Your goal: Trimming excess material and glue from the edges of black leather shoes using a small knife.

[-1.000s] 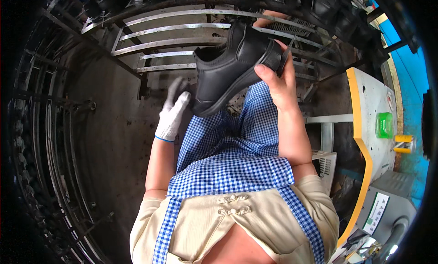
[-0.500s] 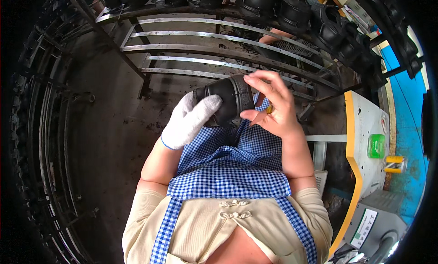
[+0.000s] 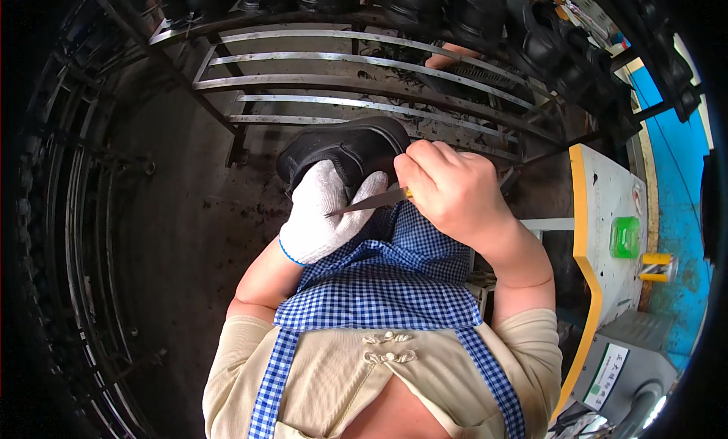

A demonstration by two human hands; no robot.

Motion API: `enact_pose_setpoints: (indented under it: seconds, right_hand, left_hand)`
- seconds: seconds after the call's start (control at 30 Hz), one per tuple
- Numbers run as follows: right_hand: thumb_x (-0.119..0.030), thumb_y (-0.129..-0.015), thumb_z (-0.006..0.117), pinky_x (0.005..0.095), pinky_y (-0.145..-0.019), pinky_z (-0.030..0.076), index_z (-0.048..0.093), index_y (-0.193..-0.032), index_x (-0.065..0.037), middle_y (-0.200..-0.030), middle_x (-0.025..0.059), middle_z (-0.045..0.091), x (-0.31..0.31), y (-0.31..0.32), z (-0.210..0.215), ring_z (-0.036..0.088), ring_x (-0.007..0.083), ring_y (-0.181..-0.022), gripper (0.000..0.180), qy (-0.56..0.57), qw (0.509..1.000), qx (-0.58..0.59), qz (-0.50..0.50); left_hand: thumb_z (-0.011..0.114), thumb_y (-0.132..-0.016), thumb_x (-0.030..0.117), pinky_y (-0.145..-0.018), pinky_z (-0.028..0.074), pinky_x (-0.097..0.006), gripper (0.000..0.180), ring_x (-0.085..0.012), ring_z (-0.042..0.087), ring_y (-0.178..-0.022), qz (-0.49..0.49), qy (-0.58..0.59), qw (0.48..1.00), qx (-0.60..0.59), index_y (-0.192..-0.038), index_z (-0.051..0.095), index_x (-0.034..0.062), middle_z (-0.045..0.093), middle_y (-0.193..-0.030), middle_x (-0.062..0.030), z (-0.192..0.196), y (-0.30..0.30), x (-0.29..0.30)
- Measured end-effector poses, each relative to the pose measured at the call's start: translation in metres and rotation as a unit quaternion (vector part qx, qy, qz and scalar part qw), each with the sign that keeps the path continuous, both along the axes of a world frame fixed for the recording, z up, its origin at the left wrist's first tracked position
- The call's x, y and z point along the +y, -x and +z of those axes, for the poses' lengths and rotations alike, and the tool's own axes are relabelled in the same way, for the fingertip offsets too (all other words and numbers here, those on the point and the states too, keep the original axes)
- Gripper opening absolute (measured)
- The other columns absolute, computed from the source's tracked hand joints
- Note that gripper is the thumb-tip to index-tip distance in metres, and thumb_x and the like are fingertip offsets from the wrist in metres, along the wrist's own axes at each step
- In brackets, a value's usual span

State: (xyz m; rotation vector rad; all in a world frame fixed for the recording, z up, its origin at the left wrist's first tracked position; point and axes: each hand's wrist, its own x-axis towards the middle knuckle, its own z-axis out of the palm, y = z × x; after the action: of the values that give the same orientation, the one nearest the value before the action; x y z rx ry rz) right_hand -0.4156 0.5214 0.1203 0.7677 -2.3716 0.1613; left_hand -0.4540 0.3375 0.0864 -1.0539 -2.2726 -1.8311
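Both hands meet at the middle of the frame, just above a blue-and-white checked apron (image 3: 394, 287). Wearing a white knit glove with a blue cuff, the left hand (image 3: 324, 211) closes around the near end of a black shoe (image 3: 345, 151), its fingers wrapped up over the shoe's edge. At centre right, the bare right hand (image 3: 449, 189) is curled into a fist around the yellowish handle of a thin-bladed knife (image 3: 371, 202); only a sliver of the handle shows at the thumb side. The blade runs leftward and slightly downward from that fist, crossing over the gloved fingers, with its tip near the palm of the glove. Whether the edge touches the shoe cannot be told, since the glove covers that spot.

The shoe lies slightly above the centre of the picture, its rounded dark upper facing up and its far end toward the upper left, in front of a rack of curved metal bars (image 3: 364, 83) that spans the upper part of the frame. More black shoes (image 3: 485, 14) sit in a row along the top edge of that rack. At the right side stands a grey machine housing with a yellow border (image 3: 607, 211), carrying a green button (image 3: 625, 236). Dark scraps speckle the dull surface at centre left.
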Motion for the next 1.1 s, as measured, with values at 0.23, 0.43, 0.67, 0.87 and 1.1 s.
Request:
enact_pose_setpoints:
  seconds: [0.23, 0.43, 0.67, 0.87, 1.1]
  right_hand:
    - [-0.008, -0.067, 0.070, 0.0245, -0.045, 0.046, 0.057, -0.076, -0.008, -0.074, 0.0008, 0.049, 0.010, 0.012, -0.009, 0.056, 0.0125, -0.057, 0.016, 0.029, 0.999, -0.034, -0.020]
    - [-0.001, -0.066, 0.070, 0.0252, -0.050, 0.047, 0.052, -0.079, -0.006, -0.075, 0.0039, 0.053, 0.003, 0.010, -0.037, 0.059, 0.0136, -0.058, 0.023, 0.387, 0.916, -0.104, 0.034]
    - [0.005, -0.072, 0.066, 0.0239, -0.049, 0.040, 0.052, -0.080, -0.004, -0.074, 0.0043, 0.052, 0.004, 0.018, -0.026, 0.050, 0.0105, -0.056, 0.018, 0.318, 0.945, -0.064, 0.033]
    - [-0.006, -0.084, 0.069, 0.0216, -0.060, 0.042, 0.050, -0.125, -0.006, -0.081, -0.0006, 0.050, 0.000, -0.007, -0.048, 0.047, 0.0067, -0.068, 0.045, 0.497, 0.827, -0.263, -0.016]
    - [-0.007, -0.088, 0.063, 0.0289, -0.053, 0.047, 0.064, -0.121, -0.016, -0.082, 0.0059, 0.054, -0.022, -0.012, -0.054, 0.055, 0.0166, -0.060, 0.034, 0.340, 0.928, -0.130, -0.076]
  left_hand:
    - [0.062, -0.087, 0.008, -0.072, 0.050, -0.033, 0.017, -0.0273, 0.064, -0.079, -0.010, -0.023, 1.000, 0.005, -0.101, 0.064, -0.0002, 0.066, -0.090, -0.0154, -0.010, 0.006, 0.001]
    - [0.058, -0.091, 0.016, -0.092, 0.045, -0.031, 0.032, -0.0190, 0.057, -0.105, -0.128, -0.216, 0.924, -0.290, -0.119, 0.056, -0.0013, 0.060, -0.116, -0.0108, -0.014, -0.001, 0.004]
    - [0.056, -0.092, 0.027, -0.071, 0.054, -0.029, 0.034, -0.0177, 0.065, -0.084, -0.130, -0.326, 0.718, -0.601, -0.112, 0.059, 0.0000, 0.067, -0.095, -0.0087, -0.030, 0.008, 0.004]
    - [0.059, -0.093, 0.021, -0.079, 0.050, -0.028, 0.036, -0.0135, 0.061, -0.096, -0.011, -0.352, 0.829, -0.435, -0.122, 0.055, -0.0006, 0.064, -0.109, -0.0095, -0.018, 0.004, 0.006]
    - [0.060, -0.094, 0.022, -0.079, 0.050, -0.027, 0.033, -0.0125, 0.061, -0.092, 0.132, -0.323, 0.855, -0.383, -0.121, 0.056, 0.0023, 0.064, -0.105, -0.0055, -0.034, 0.008, 0.010]
